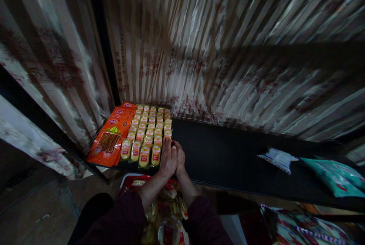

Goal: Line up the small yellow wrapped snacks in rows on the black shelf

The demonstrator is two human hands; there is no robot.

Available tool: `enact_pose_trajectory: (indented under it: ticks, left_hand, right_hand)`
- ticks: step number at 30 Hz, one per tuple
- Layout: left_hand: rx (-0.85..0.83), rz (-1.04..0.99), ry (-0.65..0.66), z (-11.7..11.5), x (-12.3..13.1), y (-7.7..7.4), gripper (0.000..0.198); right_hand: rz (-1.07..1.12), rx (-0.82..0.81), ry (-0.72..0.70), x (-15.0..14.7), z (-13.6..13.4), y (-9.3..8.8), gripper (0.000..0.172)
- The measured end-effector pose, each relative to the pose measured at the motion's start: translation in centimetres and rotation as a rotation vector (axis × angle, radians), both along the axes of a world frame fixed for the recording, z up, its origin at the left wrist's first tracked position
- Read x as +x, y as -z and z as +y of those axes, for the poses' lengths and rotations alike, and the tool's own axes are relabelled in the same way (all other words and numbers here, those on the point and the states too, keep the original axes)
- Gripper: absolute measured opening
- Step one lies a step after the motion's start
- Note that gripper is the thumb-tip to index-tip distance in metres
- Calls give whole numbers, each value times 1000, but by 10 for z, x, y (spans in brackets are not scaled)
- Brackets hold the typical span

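Note:
Rows of small wrapped cakes [145,155] with yellow-and-red labels stand on the left part of a black shelf [216,154]. My left hand [168,158] and my right hand [179,157] are pressed close together at the right edge of these rows. Their fingers curl in toward each other at the end of the rightmost row; what lies between them is hidden. Under my forearms a red basket [124,184] holds more wrapped cakes [168,229]. Left of the rows lie overlapping orange snack packets [105,142] with a window showing brown sticks.
A white-and-blue packet [278,158] and teal bags [336,174] lie on the shelf's right side. Below right are red-and-white packages [308,228]. Pleated printed sheeting [199,47] hangs behind the shelf, with a dark post [104,40] at the left.

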State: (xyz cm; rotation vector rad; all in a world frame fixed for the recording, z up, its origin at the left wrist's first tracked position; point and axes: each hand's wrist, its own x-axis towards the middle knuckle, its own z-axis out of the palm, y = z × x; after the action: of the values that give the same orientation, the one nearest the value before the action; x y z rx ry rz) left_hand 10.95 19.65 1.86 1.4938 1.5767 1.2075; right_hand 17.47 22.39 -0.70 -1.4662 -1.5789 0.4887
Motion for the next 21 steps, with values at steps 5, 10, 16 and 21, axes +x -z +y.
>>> enact_pose_trajectory:
  ticks: [5,10,16,21]
  left_hand:
    - [38,-5,-68,1,6,12,51]
    - [12,3,-42,-3,10,11,44]
    - [20,-18,44,-16,14,9,42]
    - [17,-19,34,-46,5,7,43]
  right_hand:
    - [0,24,6,2,2,5,33]
    - [-4,47,10,7,0,8,34]
    - [13,36,22,10,-13,9,35]
    - [35,33,-28,3,-39,3,36]
